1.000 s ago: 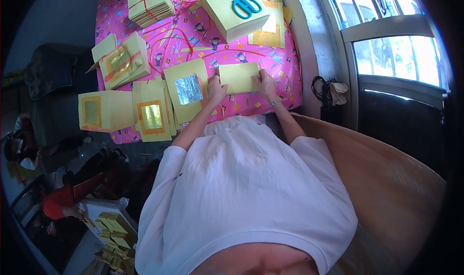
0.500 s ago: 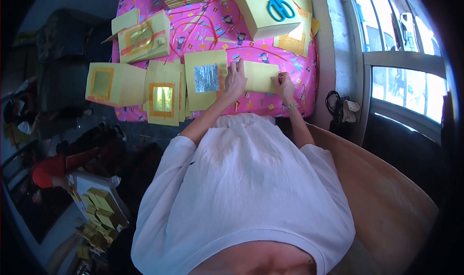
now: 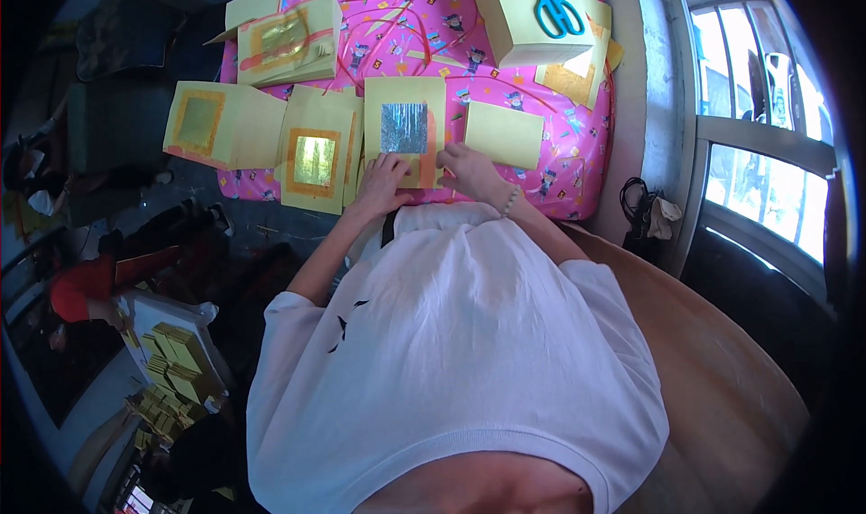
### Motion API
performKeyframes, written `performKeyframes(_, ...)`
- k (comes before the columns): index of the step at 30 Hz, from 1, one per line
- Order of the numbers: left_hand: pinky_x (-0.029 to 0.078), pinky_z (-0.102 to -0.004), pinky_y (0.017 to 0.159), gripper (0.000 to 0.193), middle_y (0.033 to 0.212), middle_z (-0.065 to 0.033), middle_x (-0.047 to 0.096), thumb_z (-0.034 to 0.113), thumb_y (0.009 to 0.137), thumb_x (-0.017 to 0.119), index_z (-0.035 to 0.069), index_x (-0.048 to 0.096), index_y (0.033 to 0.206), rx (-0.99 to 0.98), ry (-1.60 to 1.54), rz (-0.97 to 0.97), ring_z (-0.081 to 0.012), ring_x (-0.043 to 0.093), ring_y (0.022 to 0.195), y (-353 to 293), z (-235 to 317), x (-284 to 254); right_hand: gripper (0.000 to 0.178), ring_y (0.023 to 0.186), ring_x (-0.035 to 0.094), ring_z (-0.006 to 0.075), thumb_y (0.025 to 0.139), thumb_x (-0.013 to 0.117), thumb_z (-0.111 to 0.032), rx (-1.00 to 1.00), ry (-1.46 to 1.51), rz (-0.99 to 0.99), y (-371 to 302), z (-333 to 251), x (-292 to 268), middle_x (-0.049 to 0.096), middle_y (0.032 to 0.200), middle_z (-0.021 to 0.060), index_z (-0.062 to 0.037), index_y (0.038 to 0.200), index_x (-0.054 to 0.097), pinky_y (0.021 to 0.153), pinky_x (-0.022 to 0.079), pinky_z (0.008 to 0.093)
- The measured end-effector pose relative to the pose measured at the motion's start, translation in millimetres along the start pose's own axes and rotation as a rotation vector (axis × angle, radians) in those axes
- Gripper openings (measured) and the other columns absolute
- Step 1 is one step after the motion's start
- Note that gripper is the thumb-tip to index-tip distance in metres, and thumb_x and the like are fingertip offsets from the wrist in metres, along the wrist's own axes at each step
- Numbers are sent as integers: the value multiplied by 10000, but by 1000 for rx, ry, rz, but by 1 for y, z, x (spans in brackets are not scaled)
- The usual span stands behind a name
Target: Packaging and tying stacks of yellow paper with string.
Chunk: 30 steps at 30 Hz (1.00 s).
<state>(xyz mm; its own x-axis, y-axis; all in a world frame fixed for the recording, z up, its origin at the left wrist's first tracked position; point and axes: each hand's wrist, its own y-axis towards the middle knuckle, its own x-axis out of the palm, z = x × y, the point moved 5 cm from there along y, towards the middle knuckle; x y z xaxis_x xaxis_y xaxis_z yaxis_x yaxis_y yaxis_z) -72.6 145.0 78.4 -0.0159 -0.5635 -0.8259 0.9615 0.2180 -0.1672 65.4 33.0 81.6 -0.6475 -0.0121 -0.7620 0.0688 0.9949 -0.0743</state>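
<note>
Head view: the yellow sheet with a silver square (image 3: pixel 403 128) lies on the pink-covered desk (image 3: pixel 568 182), just ahead of both hands. Its lower left part is touched by the bent fingers of the left hand (image 3: pixel 382 180); its lower right edge is met by the curled fingers of the right hand (image 3: pixel 471 172). Whether paper is gripped by either cannot be told. A plain yellow sheet (image 3: pixel 504 135) is seen just beyond the right hand, and gold-square sheets (image 3: pixel 314 160) are laid left of the left hand.

Passage: pink tablecloth (image 3: pixel 456 121) is showing between silver-windowed sheet (image 3: pixel 404 128) and plain yellow sheet (image 3: pixel 503 135) | Obstacle: right hand (image 3: pixel 471 171) is occupying its near end
</note>
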Motion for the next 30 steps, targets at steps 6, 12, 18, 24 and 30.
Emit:
performKeyframes(6, 418, -383, 866, 421, 987, -59, 498, 204, 585, 783, 106, 558, 927, 65, 70, 51, -246, 493, 990, 4, -15, 13, 442, 1012, 535, 252, 688, 733, -248, -5, -256, -112, 11, -16, 27, 503, 1017, 90, -31, 1023, 541, 791, 505, 356)
performKeyframes(12, 469, -358, 783, 255, 835, -30, 595, 226, 593, 785, 105, 645, 769, 85, -159, -25, -225, 557, 895, 13, -29, 3, 291, 873, 559, 279, 720, 728, -219, -3, 7, -23, 1, -8, 21, 507, 926, 85, -55, 894, 563, 744, 489, 388)
performKeyframes(18, 482, -354, 734, 177, 724, -36, 653, 239, 636, 783, 99, 696, 701, 61, -349, -114, -220, 596, 775, 23, -41, 7, 185, 775, 588, 287, 768, 698, -190, 20, 115, -15, 5, 3, 25, 548, 901, 86, -60, 829, 582, 721, 488, 391)
performKeyframes(24, 488, -345, 645, 169, 692, -64, 652, 231, 661, 775, 89, 714, 730, 101, -349, -122, -224, 618, 672, 25, -46, 12, 170, 771, 592, 286, 785, 686, -192, 16, 137, 2, 5, 5, 27, 557, 883, 84, -50, 805, 596, 715, 487, 390)
performKeyframes(30, 491, -337, 619, 162, 686, -74, 657, 225, 666, 773, 87, 717, 731, 81, -379, -166, -219, 631, 650, 27, -46, 13, 166, 763, 592, 284, 793, 678, -192, 18, 161, 16, 4, 5, 27, 559, 867, 87, -44, 794, 603, 706, 484, 390)
